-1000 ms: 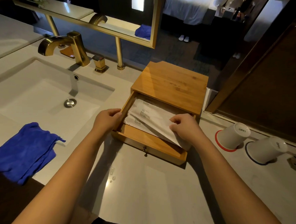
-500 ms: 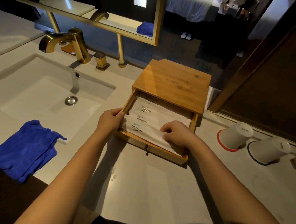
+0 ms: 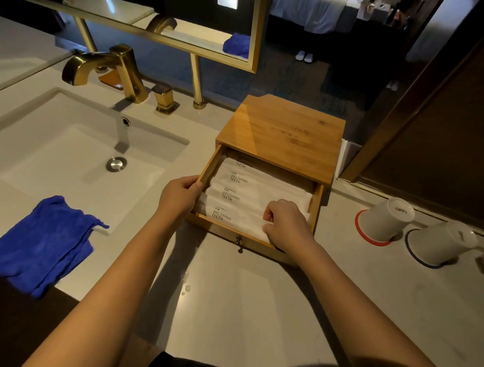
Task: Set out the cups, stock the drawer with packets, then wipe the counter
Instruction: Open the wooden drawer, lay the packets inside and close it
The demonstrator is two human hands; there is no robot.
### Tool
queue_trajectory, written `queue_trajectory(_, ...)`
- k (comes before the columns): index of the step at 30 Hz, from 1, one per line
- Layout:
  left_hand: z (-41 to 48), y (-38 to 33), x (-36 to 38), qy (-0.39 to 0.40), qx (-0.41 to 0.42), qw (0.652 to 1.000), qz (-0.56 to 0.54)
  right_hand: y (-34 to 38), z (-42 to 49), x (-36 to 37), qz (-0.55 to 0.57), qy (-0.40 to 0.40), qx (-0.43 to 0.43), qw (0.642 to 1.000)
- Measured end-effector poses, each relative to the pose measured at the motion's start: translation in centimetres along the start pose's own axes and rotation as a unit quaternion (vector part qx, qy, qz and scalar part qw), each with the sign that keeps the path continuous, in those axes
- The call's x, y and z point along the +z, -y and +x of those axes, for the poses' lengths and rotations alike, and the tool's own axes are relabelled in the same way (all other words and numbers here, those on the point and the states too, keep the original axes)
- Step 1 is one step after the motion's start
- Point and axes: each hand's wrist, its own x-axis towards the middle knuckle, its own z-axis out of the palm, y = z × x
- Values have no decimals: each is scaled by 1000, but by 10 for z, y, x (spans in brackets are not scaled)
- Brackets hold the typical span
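A bamboo box [image 3: 282,132] stands on the counter with its drawer [image 3: 224,230] pulled open. Several white packets [image 3: 251,195] printed "BRUSHING TEETH" lie overlapped in the drawer. My left hand [image 3: 178,197] grips the drawer's left front corner. My right hand [image 3: 286,225] rests curled on the nearest packet at the drawer's front right, fingers pressing it down. Two white cups stand upside down to the right: one [image 3: 384,219] on a red-rimmed coaster, the other [image 3: 439,241] on a blue-rimmed coaster. A blue cloth [image 3: 38,243] lies folded at the counter's front left.
A white sink [image 3: 68,151] with a gold faucet [image 3: 106,66] takes the left side. A gold-framed mirror [image 3: 253,43] stands behind on posts. Water drops [image 3: 186,287] dot the counter in front of the drawer. A dark wooden wall [image 3: 447,143] closes the right.
My right hand has lowered the raised packet flat into the drawer and slid toward the front right corner. The left hand has stayed on the drawer's left corner.
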Motion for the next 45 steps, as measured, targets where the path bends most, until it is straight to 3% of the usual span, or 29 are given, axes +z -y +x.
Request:
queue_trajectory(15,3,4,0,18,7,1000,-9,9,-6,2,-47,20,21,998)
queue_trajectory(23,24,-5,2,1,72,992,102,3,-43,-2,39,-5,-82,996)
queue_trajectory(26,48,-29,18,38,214,958,187,2,-48,-3,47,-29,-98,994)
queue_trajectory(29,75,-48,33,52,317,893,315,1,-51,-1,47,-27,-110,992)
queue_trajectory(31,90,-54,39,66,357,840,404,1,-54,1,52,-15,-109,993)
queue_trajectory(36,102,-50,51,134,403,751,506,-1,-57,3,55,-6,-109,992)
queue_trajectory(45,112,-49,44,177,398,734,521,4,-58,-1,79,-86,-85,990)
